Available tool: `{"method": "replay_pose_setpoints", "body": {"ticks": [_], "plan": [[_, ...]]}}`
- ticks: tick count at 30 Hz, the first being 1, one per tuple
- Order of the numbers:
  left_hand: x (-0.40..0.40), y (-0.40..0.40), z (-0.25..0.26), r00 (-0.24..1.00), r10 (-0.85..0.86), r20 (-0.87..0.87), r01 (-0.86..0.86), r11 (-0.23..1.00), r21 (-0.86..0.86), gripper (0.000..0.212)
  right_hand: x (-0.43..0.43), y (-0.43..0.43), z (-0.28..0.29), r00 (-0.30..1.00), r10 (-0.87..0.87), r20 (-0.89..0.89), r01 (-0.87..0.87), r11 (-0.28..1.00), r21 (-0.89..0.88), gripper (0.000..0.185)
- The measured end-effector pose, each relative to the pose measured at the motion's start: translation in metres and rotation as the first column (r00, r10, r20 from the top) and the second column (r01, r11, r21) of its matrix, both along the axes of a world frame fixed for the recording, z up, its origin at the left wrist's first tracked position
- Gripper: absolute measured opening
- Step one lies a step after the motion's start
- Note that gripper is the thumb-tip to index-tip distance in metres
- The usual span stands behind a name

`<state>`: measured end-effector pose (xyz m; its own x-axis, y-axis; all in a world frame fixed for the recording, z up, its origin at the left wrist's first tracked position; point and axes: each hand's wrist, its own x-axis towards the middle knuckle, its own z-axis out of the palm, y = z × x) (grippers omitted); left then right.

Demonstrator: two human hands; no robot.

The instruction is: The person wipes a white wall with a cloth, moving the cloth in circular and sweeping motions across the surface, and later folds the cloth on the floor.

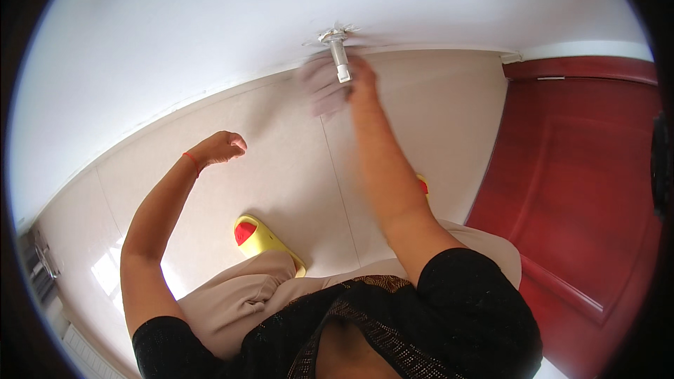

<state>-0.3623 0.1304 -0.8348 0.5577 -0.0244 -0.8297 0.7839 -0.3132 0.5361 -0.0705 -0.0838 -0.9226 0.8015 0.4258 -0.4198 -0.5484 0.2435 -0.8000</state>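
My right hand [364,80], blurred, is closed on a greyish-pink cloth [322,87] just below and behind a short metal pipe fitting [339,53]. The fitting sticks out of the white wall [200,21] and ends in a white tip. Around its base the wall surface is chipped and flaking. Whether the cloth touches the wall cannot be told. My left hand [224,148] hangs over the floor at the left, fingers curled with nothing seen in them, and a thin red cord circles its wrist.
Beige floor tiles [295,168] run along the foot of the wall. A red panelled wooden door [590,168] stands at the right. My feet are in yellow slippers [263,237], the right one mostly hidden by my arm. A metal object [46,258] lies at the far left edge.
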Motion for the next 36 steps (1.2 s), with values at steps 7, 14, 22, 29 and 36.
{"method": "replay_pose_setpoints", "body": {"ticks": [7, 14, 22, 29, 36], "plan": [[0.000, -0.015, 0.008, 0.992, 0.047, 0.119, -0.036, 0.995, -0.096, 0.028, 0.101, -0.102, 0.146, 0.990, 0.099, 0.105, -0.125, 0.951, 0.282, 0.034], [0.035, -0.039, 0.035, 0.948, -0.290, 0.132, 0.289, 0.957, 0.026, 0.032, -0.038, 0.003, 0.085, 0.714, 0.700, -0.029, -0.686, 0.691, -0.227, 0.044], [0.031, -0.036, 0.046, 0.977, -0.185, 0.105, 0.178, 0.981, 0.072, 0.035, 0.128, -0.114, 0.069, 0.990, 0.108, -0.087, -0.098, 0.989, 0.115, 0.038], [0.018, -0.034, 0.039, 0.979, -0.140, 0.148, 0.133, 0.990, 0.056, 0.038, 0.173, -0.170, 0.077, 0.617, -0.770, 0.160, 0.746, 0.638, 0.193, 0.048], [0.011, -0.035, 0.029, 0.965, -0.191, 0.182, 0.169, 0.977, 0.129, 0.039, -0.056, 0.041, 0.044, 0.629, 0.218, 0.746, 0.406, 0.726, -0.555, 0.052]]}}
